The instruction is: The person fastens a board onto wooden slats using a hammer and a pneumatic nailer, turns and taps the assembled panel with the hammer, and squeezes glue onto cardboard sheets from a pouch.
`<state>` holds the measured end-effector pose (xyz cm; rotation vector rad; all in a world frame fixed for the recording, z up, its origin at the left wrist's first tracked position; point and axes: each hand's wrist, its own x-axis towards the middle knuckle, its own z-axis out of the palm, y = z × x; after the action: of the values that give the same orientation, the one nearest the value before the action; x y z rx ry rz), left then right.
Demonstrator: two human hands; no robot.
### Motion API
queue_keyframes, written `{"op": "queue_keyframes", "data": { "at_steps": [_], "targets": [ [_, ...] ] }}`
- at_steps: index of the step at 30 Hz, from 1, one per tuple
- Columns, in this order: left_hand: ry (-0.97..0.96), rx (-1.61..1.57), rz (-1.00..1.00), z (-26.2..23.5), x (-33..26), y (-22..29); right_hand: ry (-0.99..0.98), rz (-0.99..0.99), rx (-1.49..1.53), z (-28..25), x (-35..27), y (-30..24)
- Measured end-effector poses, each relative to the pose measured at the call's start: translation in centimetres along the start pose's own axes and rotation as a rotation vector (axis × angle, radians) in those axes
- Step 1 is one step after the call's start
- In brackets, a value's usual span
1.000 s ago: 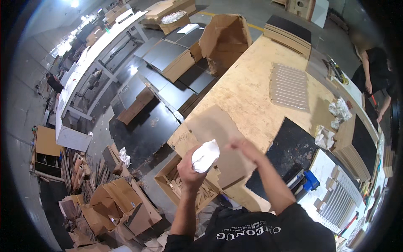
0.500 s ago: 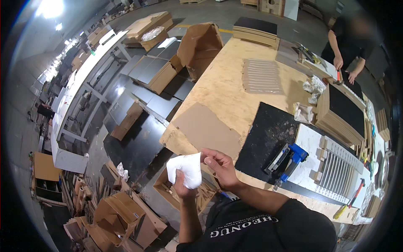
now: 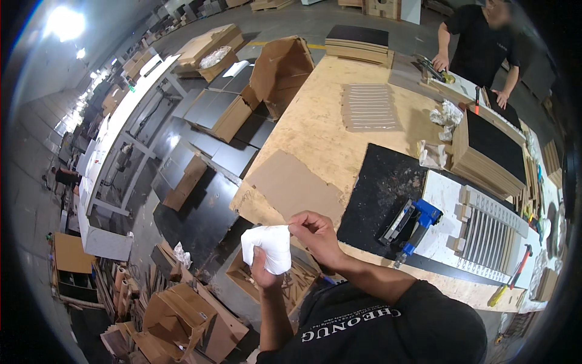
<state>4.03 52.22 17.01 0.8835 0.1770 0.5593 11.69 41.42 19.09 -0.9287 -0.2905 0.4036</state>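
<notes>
My left hand grips a soft white packet, thumb lying on its face; whether it is paper or plastic I cannot tell. At the packet's upper right corner, the fingers of my right hand are pinched together on its edge. Both hands are just off the near left edge of the wooden worktable, close to a brown cardboard sheet lying on it. Right of my right hand, a blue nail gun rests across a black mat and a white board.
A slatted metal frame, a hammer and a stack of black-topped boards occupy the right side. Across the table a co-worker leans on the bench. A scrap box sits below my hands; cartons stand lower left.
My right fingers have closed into a pinch at the packet's corner. The co-worker has straightened up, with one hand moved left toward a tool. The view has shifted slightly.
</notes>
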Motion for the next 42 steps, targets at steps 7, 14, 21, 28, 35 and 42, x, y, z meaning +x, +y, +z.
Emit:
{"op": "queue_keyframes", "data": {
  "at_steps": [7,14,21,28,35,42],
  "targets": [
    [-0.050,0.010,-0.011,0.2,0.2,-0.3,-0.027,0.003,0.045,-0.8,0.5,0.2],
    [0.041,0.001,-0.049,-0.3,0.9,-1.0,-0.034,0.062,0.170,-1.2,0.6,0.0],
    [0.112,-0.058,-0.095,-0.8,1.0,-1.4,-0.044,0.027,0.057,-0.9,0.5,-0.3],
    [0.117,-0.064,-0.128,-1.6,0.9,-1.7,-0.032,0.023,-0.021,-0.7,0.3,-0.5],
    [0.151,-0.103,-0.167,-0.6,1.3,-1.7,-0.001,-0.026,-0.032,-1.6,1.1,0.3],
    [0.112,-0.093,-0.174,-3.0,4.0,-1.3,0.260,-0.063,-0.422,-10.7,10.7,2.6]
  ]
}}
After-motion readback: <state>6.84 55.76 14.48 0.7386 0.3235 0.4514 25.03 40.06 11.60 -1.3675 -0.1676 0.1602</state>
